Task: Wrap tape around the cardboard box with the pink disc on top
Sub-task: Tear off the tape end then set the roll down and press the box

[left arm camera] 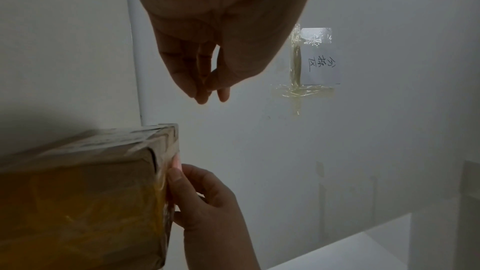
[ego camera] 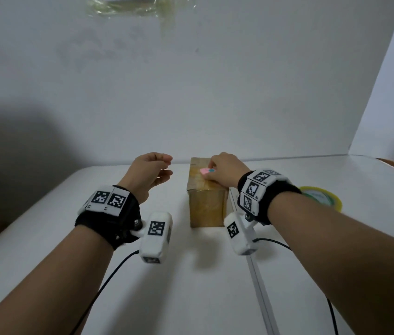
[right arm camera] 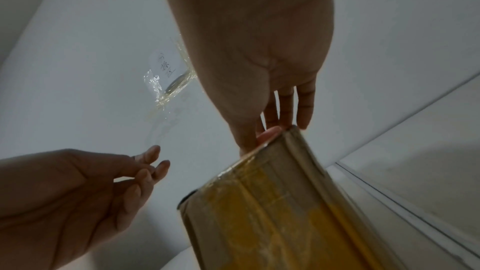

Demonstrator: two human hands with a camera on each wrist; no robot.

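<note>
A cardboard box (ego camera: 205, 206) wrapped in yellowish clear tape stands in the middle of the white table (ego camera: 142, 286). A pink disc (ego camera: 205, 171) with a teal spot lies on its top. My right hand (ego camera: 211, 168) rests on the box top and pinches the disc; the left wrist view shows its fingers (left arm camera: 197, 188) curled at the disc's edge (left arm camera: 177, 162). My left hand (ego camera: 167, 169) hovers just left of the box, holding nothing, its fingers (right arm camera: 153, 163) relaxed. A roll of tape (ego camera: 324, 197) lies on the table to the right, partly hidden by my right wrist.
A white wall (ego camera: 191, 93) rises right behind the box, with a taped paper note (left arm camera: 317, 56) on it. A white side panel (ego camera: 389, 93) closes the right. A white rail (ego camera: 261, 298) runs along the table toward me. Cables trail from both wrist cameras.
</note>
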